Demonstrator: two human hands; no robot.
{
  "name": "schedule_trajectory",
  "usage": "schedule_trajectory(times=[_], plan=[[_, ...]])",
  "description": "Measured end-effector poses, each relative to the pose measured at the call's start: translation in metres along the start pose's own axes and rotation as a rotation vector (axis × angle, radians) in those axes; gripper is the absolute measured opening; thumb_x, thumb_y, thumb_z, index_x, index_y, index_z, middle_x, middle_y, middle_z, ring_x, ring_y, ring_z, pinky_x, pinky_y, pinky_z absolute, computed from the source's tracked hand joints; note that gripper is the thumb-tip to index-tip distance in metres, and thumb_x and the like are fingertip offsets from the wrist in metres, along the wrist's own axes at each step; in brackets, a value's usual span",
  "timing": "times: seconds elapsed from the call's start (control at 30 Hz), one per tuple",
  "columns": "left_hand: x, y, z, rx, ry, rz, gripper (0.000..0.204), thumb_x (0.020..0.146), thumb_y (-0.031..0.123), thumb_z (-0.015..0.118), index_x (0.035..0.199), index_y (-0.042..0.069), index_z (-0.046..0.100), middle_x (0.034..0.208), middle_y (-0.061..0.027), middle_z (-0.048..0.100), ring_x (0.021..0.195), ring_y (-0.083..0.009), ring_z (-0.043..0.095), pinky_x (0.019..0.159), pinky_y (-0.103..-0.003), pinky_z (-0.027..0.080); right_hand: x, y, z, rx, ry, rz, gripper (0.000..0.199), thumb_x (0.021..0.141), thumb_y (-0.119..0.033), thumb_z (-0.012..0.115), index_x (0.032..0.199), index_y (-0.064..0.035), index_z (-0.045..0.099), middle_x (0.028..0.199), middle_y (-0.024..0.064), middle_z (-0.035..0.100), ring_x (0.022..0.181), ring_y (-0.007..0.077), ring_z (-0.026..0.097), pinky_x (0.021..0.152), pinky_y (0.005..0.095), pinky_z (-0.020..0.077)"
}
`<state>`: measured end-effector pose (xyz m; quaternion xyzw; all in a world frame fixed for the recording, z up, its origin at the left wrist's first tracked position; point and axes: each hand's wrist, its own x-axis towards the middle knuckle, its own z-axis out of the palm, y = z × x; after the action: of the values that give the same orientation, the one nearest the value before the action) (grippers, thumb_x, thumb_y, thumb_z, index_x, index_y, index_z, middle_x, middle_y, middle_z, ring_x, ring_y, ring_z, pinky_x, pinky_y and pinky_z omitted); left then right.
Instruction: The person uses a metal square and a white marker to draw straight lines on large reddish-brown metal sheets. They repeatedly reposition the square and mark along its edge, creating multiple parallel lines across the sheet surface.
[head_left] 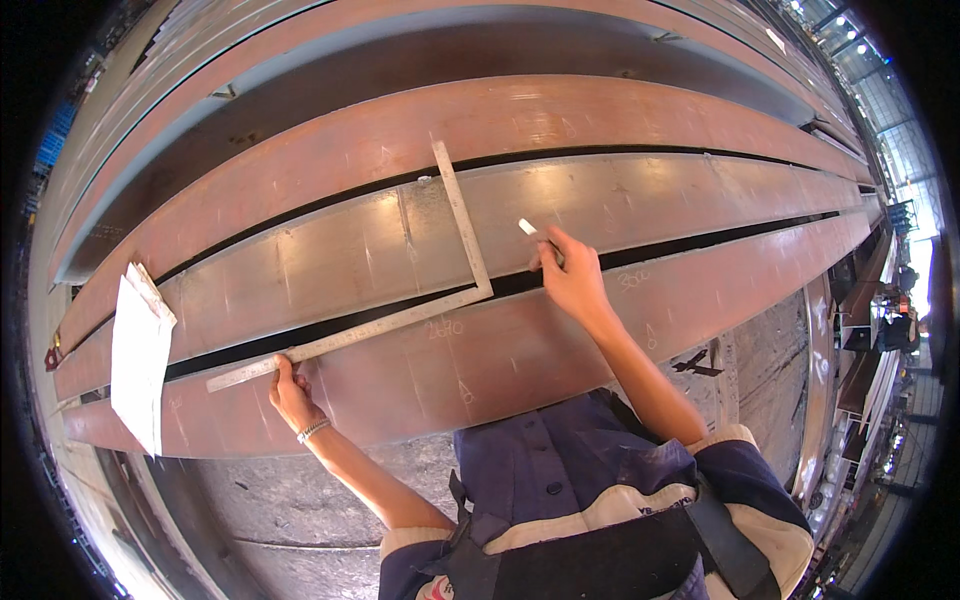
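Note:
My left hand [291, 394] pinches one leg of a steel framing square [385, 324] near its end. That leg lies along the dark gap between two long rusty steel beams, and the other leg reaches away across the middle beam [330, 240]. To the right of the square's corner, my right hand [574, 275] grips a white chalk stick [528, 228] that may sit in a holder. Its white tip points up and left over the middle beam, apart from the square. Chalk marks show on the near beam [530, 345]. My fingers hide the chalk's lower part.
Folded white papers [142, 360] lie across the beams at the left. A small red object [54, 352] rests at the beams' far left end. More long beams [400, 65] lie beyond. Dark scraps [698, 364] sit on the grey surface near my right forearm.

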<state>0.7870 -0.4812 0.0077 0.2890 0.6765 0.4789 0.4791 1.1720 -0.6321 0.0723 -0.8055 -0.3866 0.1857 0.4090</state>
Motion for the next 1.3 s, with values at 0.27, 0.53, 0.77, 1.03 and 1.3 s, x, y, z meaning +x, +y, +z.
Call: schedule_trajectory(times=[0.27, 0.53, 0.77, 1.03, 1.3], plan=[[-0.054, -0.004, -0.007, -0.025, 0.061, -0.073, 0.037, 0.095, 0.036, 0.069, 0.103, 0.000, 0.073, 0.080, -0.0012, 0.066, 0.058, -0.0032, 0.038, 0.049, -0.018, 0.029, -0.040, 0.035, -0.015, 0.159, 0.018, 0.144, 0.020, 0.100, -0.008, 0.050, 0.107, -0.0022, 0.068, 0.072, 0.0026, 0.066, 0.050, 0.0063, 0.054, 0.048, 0.0237, 0.0444], [-0.030, -0.027, 0.047, -0.025, -0.092, 0.037, 0.037, 0.094, 0.035, 0.071, 0.092, -0.002, 0.069, 0.071, -0.0016, 0.062, 0.049, -0.0045, 0.038, 0.043, -0.021, 0.029, -0.044, 0.034, -0.029, 0.222, 0.089, 0.193, 0.015, 0.096, -0.008, 0.055, 0.101, -0.0030, 0.068, 0.067, 0.0090, 0.067, 0.056, 0.0156, 0.060, 0.056, 0.0299, 0.0455], [0.005, -0.028, 0.087, 0.465, -0.067, 0.130, 0.041, 0.090, 0.033, 0.074, 0.086, -0.007, 0.068, 0.065, -0.0111, 0.069, 0.044, -0.0101, 0.049, 0.041, -0.024, 0.040, -0.038, 0.044, -0.011, 0.043, 0.201, -0.162, 0.017, 0.088, -0.013, 0.068, 0.101, -0.0027, 0.065, 0.085, 0.0148, 0.067, 0.068, 0.0326, 0.065, 0.061, 0.0398, 0.0514], [0.000, -0.016, 0.088, 0.600, -0.085, 0.155, 0.038, 0.086, 0.027, 0.077, 0.068, -0.003, 0.064, 0.061, -0.0115, 0.066, 0.046, -0.0137, 0.053, 0.041, -0.029, 0.040, -0.034, 0.053, 0.019, -0.112, 0.269, -0.176, 0.025, 0.085, -0.012, 0.073, 0.103, -0.0025, 0.060, 0.090, 0.0132, 0.066, 0.076, 0.0328, 0.066, 0.065, 0.0407, 0.0516], [-0.001, -0.011, 0.084, 0.657, -0.057, 0.132, 0.038, 0.082, 0.026, 0.081, 0.081, -0.007, 0.063, 0.064, -0.0117, 0.065, 0.046, -0.0156, 0.054, 0.041, -0.031, 0.040, -0.034, 0.062, 0.019, 0.110, 0.215, -0.066, 0.027, 0.084, -0.006, 0.073, 0.105, -0.0024, 0.056, 0.091, 0.0131, 0.065, 0.077, 0.0348, 0.065, 0.065, 0.0384, 0.0504]])
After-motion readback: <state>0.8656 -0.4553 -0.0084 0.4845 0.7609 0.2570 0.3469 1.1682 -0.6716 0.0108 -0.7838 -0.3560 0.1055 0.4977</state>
